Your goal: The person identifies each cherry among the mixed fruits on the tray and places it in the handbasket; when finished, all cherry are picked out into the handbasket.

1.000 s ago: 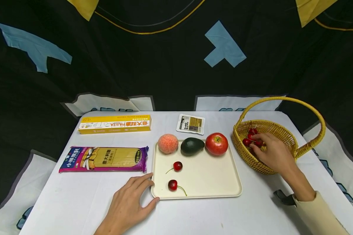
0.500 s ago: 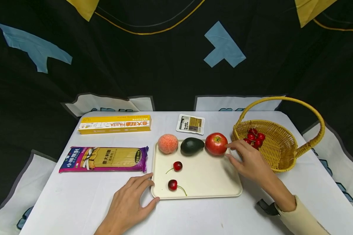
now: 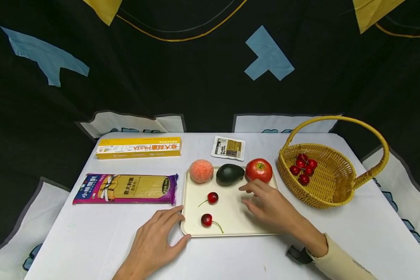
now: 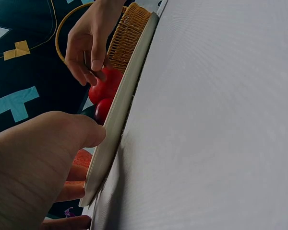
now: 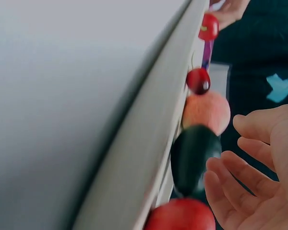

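Observation:
A cream tray (image 3: pixel 238 223) bears a peach (image 3: pixel 201 171), a dark green avocado (image 3: pixel 230 174) and a red apple (image 3: pixel 259 170) along its far side. Two stemmed cherries lie on its left half, an upper cherry (image 3: pixel 212 198) and a lower cherry (image 3: pixel 206 220). My left hand (image 3: pixel 152 243) rests at the tray's left edge, fingertips on the rim and thumb by the near corner. Over the tray's right half hovers my right hand (image 3: pixel 271 206), loosely bent with nothing between thumb and fingers, as the right wrist view also shows.
A wicker basket (image 3: pixel 336 190) with a tall arched handle stands at the right, several cherries (image 3: pixel 303 179) inside. On the left lie a purple spaghetti pack (image 3: pixel 133 189) and a yellow pasta box (image 3: pixel 138 148). Behind the tray is a small white sachet (image 3: pixel 228 148).
My right hand has come out of the basket, holding nothing, and moved left past the apple to above the tray. The cherries stay in the basket. My left hand has kept its place.

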`<state>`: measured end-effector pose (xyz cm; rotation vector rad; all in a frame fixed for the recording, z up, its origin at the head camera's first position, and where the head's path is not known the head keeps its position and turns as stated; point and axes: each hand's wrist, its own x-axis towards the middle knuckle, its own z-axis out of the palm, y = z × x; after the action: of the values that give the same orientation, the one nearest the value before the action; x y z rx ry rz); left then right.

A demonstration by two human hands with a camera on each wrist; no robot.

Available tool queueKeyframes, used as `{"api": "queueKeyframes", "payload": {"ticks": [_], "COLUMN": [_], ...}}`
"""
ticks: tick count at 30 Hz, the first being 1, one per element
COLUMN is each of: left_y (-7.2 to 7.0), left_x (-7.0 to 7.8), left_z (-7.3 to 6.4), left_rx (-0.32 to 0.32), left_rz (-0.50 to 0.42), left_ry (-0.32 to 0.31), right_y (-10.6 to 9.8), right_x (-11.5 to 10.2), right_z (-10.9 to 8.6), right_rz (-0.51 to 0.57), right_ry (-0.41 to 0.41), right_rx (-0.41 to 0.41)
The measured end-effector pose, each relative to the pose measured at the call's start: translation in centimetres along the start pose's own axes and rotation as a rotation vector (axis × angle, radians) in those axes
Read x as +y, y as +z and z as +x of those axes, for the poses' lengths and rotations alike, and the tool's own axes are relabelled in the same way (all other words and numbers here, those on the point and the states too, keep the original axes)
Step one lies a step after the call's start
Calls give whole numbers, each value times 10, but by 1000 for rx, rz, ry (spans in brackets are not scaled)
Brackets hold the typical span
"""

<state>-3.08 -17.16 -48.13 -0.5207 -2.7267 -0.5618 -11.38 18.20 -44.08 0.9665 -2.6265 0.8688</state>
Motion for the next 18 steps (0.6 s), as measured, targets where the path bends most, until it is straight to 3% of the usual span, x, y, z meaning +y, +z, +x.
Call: {"api": "queueKeyframes", "payload": {"ticks": [10, 18], "left_y": [0, -1], "left_x": [0, 1], "left_z": [1, 1], "left_rx": [-8, -20], "left_rz": [4, 14], "left_ry": [-6, -14], "right_y": [24, 40], "right_x": [-20, -30], "right_z": [14, 26], "right_rz": [-34, -47], "right_ry": [-50, -66], "right_rx": [-121, -164]}}
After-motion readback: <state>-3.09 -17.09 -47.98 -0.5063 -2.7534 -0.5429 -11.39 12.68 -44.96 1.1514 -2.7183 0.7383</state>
